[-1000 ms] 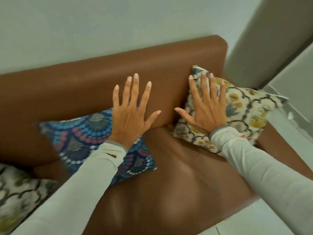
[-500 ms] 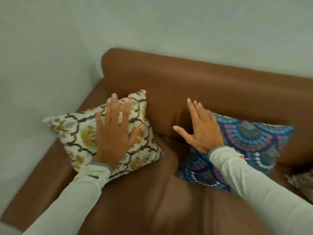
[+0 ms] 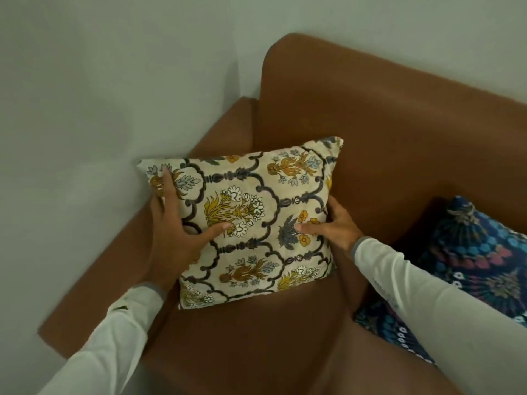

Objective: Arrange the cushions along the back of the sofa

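Step in hand: seating floral cushion (image 3: 251,220) in sofa (image 3: 385,132) corner, by armrest (image 3: 228,129).
L hand (image 3: 174,232) clamps its left edge, thumb on front, fingers wrapped behind; R hand (image 3: 333,223) clamps right edge likewise.
Cushion cream w/ yellow flowers, dark lattice; stands tilted, lower edge on seat.
Next, prob.: lean it back flush vs backrest.
Blue cushion (image 3: 470,266) lies to the right.

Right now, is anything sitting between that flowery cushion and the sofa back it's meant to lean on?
Nothing visible. The cream floral cushion, held by left hand and right hand, has only bare backrest behind it; the blue cushion lies aside.
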Available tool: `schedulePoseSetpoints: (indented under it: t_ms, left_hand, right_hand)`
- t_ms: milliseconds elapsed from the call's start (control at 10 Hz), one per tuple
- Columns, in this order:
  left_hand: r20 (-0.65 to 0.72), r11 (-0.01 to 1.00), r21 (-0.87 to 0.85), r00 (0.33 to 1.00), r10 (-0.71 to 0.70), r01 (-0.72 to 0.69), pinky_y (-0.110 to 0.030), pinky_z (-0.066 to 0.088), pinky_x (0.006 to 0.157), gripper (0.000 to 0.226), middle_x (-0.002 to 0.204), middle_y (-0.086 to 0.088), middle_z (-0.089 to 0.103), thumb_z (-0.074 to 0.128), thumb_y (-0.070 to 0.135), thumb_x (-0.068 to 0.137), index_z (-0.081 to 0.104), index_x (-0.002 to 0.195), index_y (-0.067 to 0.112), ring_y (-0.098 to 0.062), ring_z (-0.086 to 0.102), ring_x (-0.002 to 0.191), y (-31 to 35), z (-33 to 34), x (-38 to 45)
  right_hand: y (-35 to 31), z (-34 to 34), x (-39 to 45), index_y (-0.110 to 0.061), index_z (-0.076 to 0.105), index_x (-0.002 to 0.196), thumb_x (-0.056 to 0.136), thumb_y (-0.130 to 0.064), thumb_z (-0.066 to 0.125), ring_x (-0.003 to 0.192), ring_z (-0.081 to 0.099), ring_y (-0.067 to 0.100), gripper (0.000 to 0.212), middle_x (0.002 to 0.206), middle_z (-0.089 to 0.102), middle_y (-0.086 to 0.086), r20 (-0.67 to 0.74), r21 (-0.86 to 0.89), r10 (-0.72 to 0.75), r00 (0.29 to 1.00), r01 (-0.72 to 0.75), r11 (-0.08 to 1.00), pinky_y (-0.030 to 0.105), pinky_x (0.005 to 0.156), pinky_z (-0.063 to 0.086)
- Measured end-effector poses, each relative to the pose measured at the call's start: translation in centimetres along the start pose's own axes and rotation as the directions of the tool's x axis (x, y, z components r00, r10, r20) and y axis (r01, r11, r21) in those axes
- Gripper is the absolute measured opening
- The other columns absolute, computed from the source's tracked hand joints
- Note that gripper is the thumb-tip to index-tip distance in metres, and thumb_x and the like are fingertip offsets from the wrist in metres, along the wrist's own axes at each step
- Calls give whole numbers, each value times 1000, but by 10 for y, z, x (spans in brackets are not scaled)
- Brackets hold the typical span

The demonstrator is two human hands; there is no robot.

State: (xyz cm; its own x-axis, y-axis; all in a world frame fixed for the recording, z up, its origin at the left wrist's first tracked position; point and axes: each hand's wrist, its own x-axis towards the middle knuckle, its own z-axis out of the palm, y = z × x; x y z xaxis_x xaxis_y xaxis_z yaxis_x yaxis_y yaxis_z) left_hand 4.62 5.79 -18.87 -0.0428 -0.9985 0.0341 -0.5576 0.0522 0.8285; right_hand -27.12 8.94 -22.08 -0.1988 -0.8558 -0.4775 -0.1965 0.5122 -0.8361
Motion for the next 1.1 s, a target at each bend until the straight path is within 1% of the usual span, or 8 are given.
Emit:
schedulePoseSetpoints:
  t_ms: [100, 200, 400, 500, 600, 700, 900, 1100]
  left_hand:
    - [-54, 999, 12, 998, 42, -41, -41, 26, 128, 145, 173, -5, 17, 91, 58, 62, 1, 173, 36, -21, 23, 161, -4, -2, -7]
    - [-145, 999, 39, 989, 33, -28, -47, 27, 128, 141, 172, -24, 24, 87, 62, 62, 6, 174, 31, -37, 26, 163, -9, -2, -16]
    - [-198, 976, 196, 972, 130, -91, -48, 25, 127, 134, 171, -34, 18, 85, 63, 69, 16, 175, 21, -23, 16, 159, -13, 8, -22]
    - [-192, 826, 549, 943, 273, -127, -65, 21, 125, 127, 168, -50, 10, 69, 85, 79, 20, 172, 13, -58, 14, 161, -17, 3, -19]
    - [-95, 661, 727, 927, 364, -185, -71, 17, 128, 122, 170, -49, 11, 50, 90, 85, 23, 172, 9, -61, 13, 161, -5, -4, -14]
    - [33, 514, 802, 881, 471, -304, -67, 18, 133, 113, 174, -41, 16, 48, 85, 95, 27, 172, 5, -55, 18, 164, 6, 0, -11]
    - [72, 437, 862, 914, 399, -258, -62, 24, 131, 110, 177, -34, 21, 41, 87, 97, 26, 174, 11, -50, 26, 164, -8, -1, -7]
    - [104, 437, 847, 900, 424, -304, -66, 26, 128, 111, 174, -35, 28, 39, 86, 96, 35, 169, 2, -53, 35, 159, 53, -1, -11]
  right_hand:
    - [-12, 0, 8, -22, 51, 148, 74, 5, 93, 112, 71, 6, 89, 128, 70, -9, -1, 24, -121, 993, 121, 992, 19, 90, 61]
    - [-32, -4, 25, -20, 51, 148, 74, 4, 93, 109, 72, -1, 88, 129, 71, -9, 14, 5, -219, 976, 219, 976, 22, 94, 61]
    - [-29, 4, 30, -22, 45, 157, 55, -40, 106, 132, 65, 18, 121, 144, 67, -3, 97, -123, -146, 984, 158, 980, 51, 117, 51]
    - [-28, 11, 24, -24, 27, 166, 56, -50, 103, 150, 47, 26, 136, 162, 49, 6, 0, -341, -276, 961, 259, 903, 53, 127, 37]
    - [-38, 7, 10, -15, 3, 171, 54, -66, 96, 162, 21, 40, 158, 177, 16, 22, -52, -658, -539, 841, 377, 651, 53, 130, 21]
    - [-48, 5, 8, -9, 11, 170, 50, -67, 97, 161, 22, 47, 158, 176, 13, 29, 107, -819, -696, 710, 460, 343, 59, 129, 22]
    - [-64, -2, 15, -5, -1, 171, 54, -91, 79, 167, 5, 35, 165, 181, 2, 16, 216, -919, -547, 809, 357, 165, 56, 133, 12]
    - [-93, -44, -31, -7, -6, 170, 59, -85, 82, 167, 6, 40, 161, 179, 2, 25, 143, -942, -558, 817, 285, 176, 57, 132, 9]
